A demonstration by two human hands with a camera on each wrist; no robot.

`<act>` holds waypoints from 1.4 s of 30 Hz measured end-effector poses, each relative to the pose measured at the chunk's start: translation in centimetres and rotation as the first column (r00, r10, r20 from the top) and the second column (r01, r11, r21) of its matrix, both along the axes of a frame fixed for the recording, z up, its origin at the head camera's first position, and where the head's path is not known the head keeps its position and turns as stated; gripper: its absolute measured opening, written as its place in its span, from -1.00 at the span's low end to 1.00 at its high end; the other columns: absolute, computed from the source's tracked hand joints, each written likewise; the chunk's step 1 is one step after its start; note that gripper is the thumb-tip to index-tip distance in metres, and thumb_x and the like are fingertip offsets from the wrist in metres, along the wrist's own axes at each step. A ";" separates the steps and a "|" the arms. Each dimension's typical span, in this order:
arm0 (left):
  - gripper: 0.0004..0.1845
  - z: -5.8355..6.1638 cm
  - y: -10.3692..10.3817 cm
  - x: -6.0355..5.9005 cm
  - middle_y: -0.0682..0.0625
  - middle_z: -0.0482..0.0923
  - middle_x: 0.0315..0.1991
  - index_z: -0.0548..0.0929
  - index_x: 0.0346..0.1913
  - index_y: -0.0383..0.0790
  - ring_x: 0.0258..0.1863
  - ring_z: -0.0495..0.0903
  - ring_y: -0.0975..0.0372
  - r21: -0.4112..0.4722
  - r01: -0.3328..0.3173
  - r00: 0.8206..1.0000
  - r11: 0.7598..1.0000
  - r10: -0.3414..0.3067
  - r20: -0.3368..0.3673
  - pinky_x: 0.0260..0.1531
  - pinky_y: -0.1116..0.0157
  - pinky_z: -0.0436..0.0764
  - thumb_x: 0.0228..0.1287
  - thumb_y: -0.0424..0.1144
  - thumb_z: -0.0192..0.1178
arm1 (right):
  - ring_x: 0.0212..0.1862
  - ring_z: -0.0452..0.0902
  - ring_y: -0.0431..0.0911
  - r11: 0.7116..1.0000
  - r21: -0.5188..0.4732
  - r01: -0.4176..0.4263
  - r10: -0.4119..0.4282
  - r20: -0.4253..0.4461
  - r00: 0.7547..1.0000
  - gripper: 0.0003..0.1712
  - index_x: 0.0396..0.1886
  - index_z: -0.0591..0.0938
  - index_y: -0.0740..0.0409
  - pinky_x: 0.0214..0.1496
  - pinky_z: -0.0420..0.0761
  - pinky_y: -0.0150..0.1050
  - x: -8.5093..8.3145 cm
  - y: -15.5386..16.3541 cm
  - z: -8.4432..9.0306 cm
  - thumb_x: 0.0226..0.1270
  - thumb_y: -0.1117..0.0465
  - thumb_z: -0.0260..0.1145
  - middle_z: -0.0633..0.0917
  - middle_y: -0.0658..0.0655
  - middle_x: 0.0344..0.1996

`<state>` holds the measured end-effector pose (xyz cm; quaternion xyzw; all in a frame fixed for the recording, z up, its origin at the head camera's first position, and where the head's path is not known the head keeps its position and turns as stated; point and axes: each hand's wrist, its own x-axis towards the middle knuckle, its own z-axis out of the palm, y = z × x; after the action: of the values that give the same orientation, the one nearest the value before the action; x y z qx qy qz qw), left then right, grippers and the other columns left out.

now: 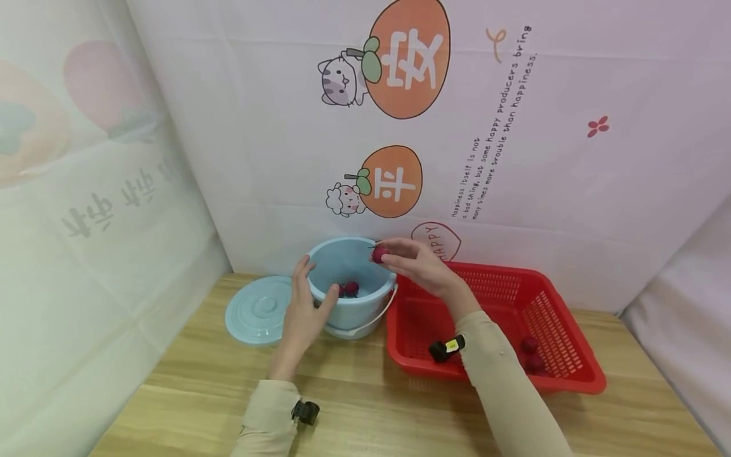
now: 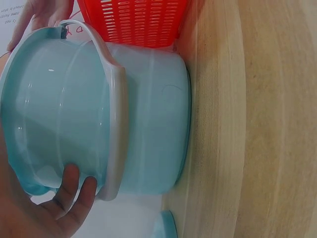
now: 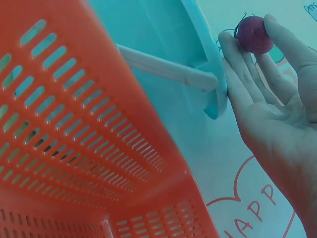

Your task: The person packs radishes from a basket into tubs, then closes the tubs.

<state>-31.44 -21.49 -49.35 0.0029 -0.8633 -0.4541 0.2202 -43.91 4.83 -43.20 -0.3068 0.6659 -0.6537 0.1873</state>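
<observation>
A light blue bucket point(image 1: 349, 271) point(image 2: 148, 124) stands on the wooden table with small dark red fruits point(image 1: 349, 289) in its bottom. My left hand point(image 1: 308, 308) point(image 2: 64, 203) grips the bucket's near rim, thumb inside and fingers on the outer wall. My right hand point(image 1: 400, 255) point(image 3: 267, 74) pinches one small red fruit point(image 1: 379, 254) point(image 3: 253, 34) between thumb and fingertips just over the bucket's far right rim. A red slotted basket point(image 1: 562, 330) point(image 2: 133, 22) point(image 3: 74, 124) sits directly right of the bucket, touching it, with two more red fruits point(image 1: 531, 354) inside.
The bucket's blue lid point(image 1: 258, 311) lies flat on the table point(image 1: 371, 412) to the left of the bucket. A printed cloth backdrop point(image 1: 514, 158) closes off the back and left side. The bucket's white handle point(image 3: 163, 69) hangs down against the basket side.
</observation>
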 end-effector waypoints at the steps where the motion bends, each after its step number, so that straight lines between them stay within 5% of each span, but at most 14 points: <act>1: -0.08 0.0 0.0 0.0 0.20 -0.15 0.71 0.00 0.68 0.03 0.56 0.24 -0.15 0.000 -0.001 1.000 1.000 0.001 0.000 0.34 -0.32 0.39 0.49 0.29 0.16 | 0.38 0.53 0.19 1.000 0.024 0.007 -0.006 -0.027 1.000 -0.46 0.40 0.59 0.01 0.44 0.43 0.25 0.0 -0.1 0.0 0.47 0.11 0.41 0.67 0.16 0.27; 10: -0.08 -0.1 0.1 0.0 0.16 -0.13 0.71 -0.02 0.69 0.05 0.54 0.27 -0.17 0.008 -0.009 1.000 1.000 0.009 0.008 0.35 -0.32 0.38 0.49 0.30 0.15 | 0.31 0.60 0.03 0.979 0.196 0.052 -0.020 -0.161 0.987 -0.49 0.28 0.68 -0.09 0.33 0.56 0.21 0.5 -1.0 0.3 0.37 -0.01 0.52 0.72 0.04 0.19; 18: -0.10 0.5 0.0 -0.1 0.16 -0.15 0.72 0.02 0.67 -0.04 0.55 0.25 -0.18 -0.022 -0.001 1.000 1.000 0.001 -0.011 0.34 -0.31 0.39 0.52 0.28 0.13 | 0.21 0.69 -0.02 0.953 0.301 -0.017 0.105 -0.277 0.955 -0.55 0.22 0.70 -0.02 0.26 0.65 -0.02 0.7 -1.6 1.8 0.38 0.10 0.54 0.76 0.04 0.08; 27: -0.14 0.3 0.3 0.0 0.14 -0.14 0.72 0.03 0.66 0.00 0.56 0.25 -0.15 -0.018 -0.003 1.000 1.000 0.003 -0.001 0.35 -0.31 0.39 0.53 0.25 0.14 | 0.16 0.71 -0.02 0.891 0.450 -0.054 0.226 -0.337 0.914 -0.57 0.18 0.71 0.10 0.25 0.66 -0.09 0.4 -2.2 3.1 0.37 0.14 0.55 0.78 0.04 0.04; 37: -0.13 0.2 -0.2 0.1 0.14 -0.13 0.71 0.00 0.67 0.06 0.55 0.25 -0.15 -0.023 -0.021 1.000 1.000 0.021 -0.005 0.34 -0.31 0.40 0.53 0.30 0.11 | 0.04 0.74 -0.08 0.804 0.594 -0.009 0.360 -0.474 0.803 -0.58 0.14 0.72 0.18 0.17 0.70 -0.18 0.4 -4.1 4.0 0.34 0.17 0.57 0.80 0.05 -0.05; 42: -0.11 0.2 0.1 -0.1 0.19 -0.15 0.71 0.01 0.67 0.00 0.55 0.26 -0.10 -0.027 -0.008 1.000 1.000 0.008 -0.003 0.34 -0.30 0.41 0.52 0.29 0.13 | 0.05 0.74 -0.04 0.761 0.648 -0.011 0.397 -0.453 0.798 -0.55 0.16 0.70 0.23 0.15 0.71 -0.18 0.5 -4.6 3.9 0.34 0.21 0.57 0.79 0.09 -0.03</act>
<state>-31.56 -21.43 -49.16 0.0028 -0.8689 -0.4416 0.2235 -43.40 0.19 -39.26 -0.4821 0.8264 -0.2526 0.1443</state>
